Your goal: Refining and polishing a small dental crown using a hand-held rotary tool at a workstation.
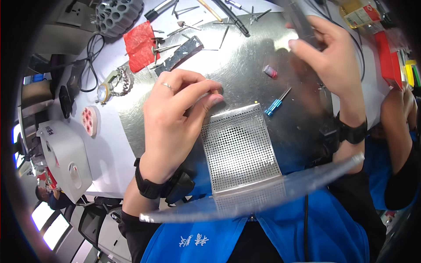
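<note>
My left hand [177, 111] is closed, thumb and fingertips pressed together just above the far left corner of a perforated metal plate [239, 149]. Whatever it pinches, if anything, is too small to make out. Farther right, my right hand [326, 57] grips a dark grey elongated thing [300, 22], blurred and partly cut off by the top edge. Below that hand lie a small pink-and-clear cap-like piece [270, 71] and a small blue-handled screwdriver [274, 106]. A clear curved shield [315, 177] crosses the view near my chest, over the plate's near end.
A metal sheet [136, 127] covers part of the white table. Around it are a red cloth [139, 44], a dark bar [180, 55], several thin metal bits, a watch [104, 93], a grey holed holder [116, 17] and a white box [66, 158]. Another person's arm [397, 118] is at right.
</note>
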A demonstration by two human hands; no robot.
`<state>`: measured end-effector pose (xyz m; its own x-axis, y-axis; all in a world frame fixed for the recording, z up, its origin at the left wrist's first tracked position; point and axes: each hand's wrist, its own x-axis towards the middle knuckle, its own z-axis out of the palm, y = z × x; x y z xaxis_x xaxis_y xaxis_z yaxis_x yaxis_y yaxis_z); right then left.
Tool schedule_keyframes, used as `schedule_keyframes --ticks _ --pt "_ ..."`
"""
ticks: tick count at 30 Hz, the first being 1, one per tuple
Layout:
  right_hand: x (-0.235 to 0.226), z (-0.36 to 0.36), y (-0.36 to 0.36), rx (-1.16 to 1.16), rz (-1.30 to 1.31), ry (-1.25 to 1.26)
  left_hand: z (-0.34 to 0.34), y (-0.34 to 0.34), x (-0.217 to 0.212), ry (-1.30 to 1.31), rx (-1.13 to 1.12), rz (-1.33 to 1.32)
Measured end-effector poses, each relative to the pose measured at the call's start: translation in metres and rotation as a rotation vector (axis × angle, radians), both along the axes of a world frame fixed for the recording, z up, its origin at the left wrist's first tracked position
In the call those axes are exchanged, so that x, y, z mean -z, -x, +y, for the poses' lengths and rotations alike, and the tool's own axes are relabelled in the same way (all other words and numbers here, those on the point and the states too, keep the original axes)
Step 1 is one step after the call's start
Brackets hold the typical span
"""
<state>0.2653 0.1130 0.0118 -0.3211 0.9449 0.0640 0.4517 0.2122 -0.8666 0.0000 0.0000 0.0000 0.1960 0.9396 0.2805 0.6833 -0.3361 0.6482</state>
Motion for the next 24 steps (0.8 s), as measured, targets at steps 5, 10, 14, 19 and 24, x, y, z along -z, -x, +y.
schedule_keyframes --ticks 5,10,14,19,24 --pt "0.004 0.002 -0.003 0.02 -0.462 -0.327 -0.005 -0.007 0.004 0.064 -0.099 -0.07" --pt "-0.01 -0.005 0.004 -0.028 -0.352 -0.609 -0.005 -0.01 0.004 0.084 -0.14 -0.064" --pt "-0.008 -0.015 0.018 -0.384 -0.315 -0.421 -0.005 -0.003 0.006 -0.01 -0.096 -0.082" --pt "-0.014 -0.012 0.031 -0.566 -0.411 -0.393 -0.002 -0.003 0.002 -0.105 -0.095 -0.054" --pt "-0.022 -0.012 0.039 -0.608 -0.288 -0.339 0.001 0.003 0.0 -0.015 -0.11 -0.117"
